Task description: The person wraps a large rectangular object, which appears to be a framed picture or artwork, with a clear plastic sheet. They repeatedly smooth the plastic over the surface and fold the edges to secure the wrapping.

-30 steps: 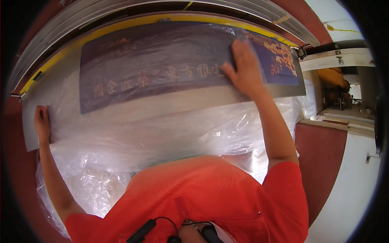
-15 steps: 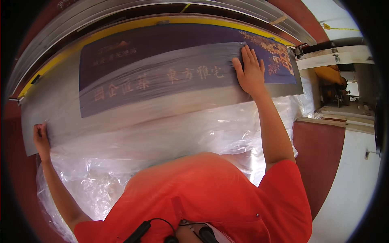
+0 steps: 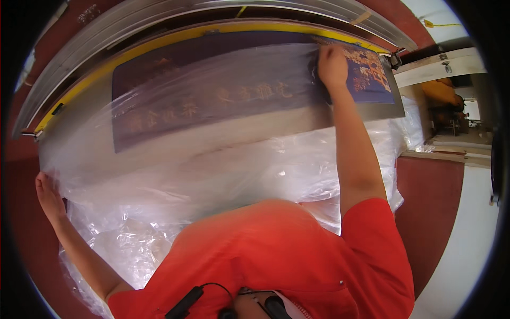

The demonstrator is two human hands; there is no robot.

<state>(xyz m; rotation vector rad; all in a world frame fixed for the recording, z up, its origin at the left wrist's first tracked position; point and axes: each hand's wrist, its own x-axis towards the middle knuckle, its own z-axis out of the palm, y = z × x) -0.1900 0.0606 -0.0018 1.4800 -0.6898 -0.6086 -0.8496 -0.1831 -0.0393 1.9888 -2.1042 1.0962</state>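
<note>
A wide grey panel (image 3: 393, 110) lies in front of me, with a dark blue printed picture (image 3: 186, 53) that bears light lettering and orange blossom. Clear plastic film (image 3: 228, 138) is drawn over much of it, hazing the lettering. Film runs slantwise between my two hands. My left hand (image 3: 50, 199) is closed at the panel's near left corner, its fingers pressed together on the film's edge. Toward the far right, beside the blossom, my right hand (image 3: 333, 66) is closed in a fist on the film. Its fingertips are hidden.
Crumpled clear plastic (image 3: 125, 234) spreads below the panel, close to my body. A yellow strip (image 3: 175, 36) and grey metal rails (image 3: 175, 13) run along the far edge. At the right, a white ledge (image 3: 441, 69) borders an opening with machinery; the floor (image 3: 425, 196) is dark red.
My right hand has gone from flat and spread to a closed fist, a little farther up the panel. The film's far edge has risen over the picture. My left hand has shifted slightly left and nearer.
</note>
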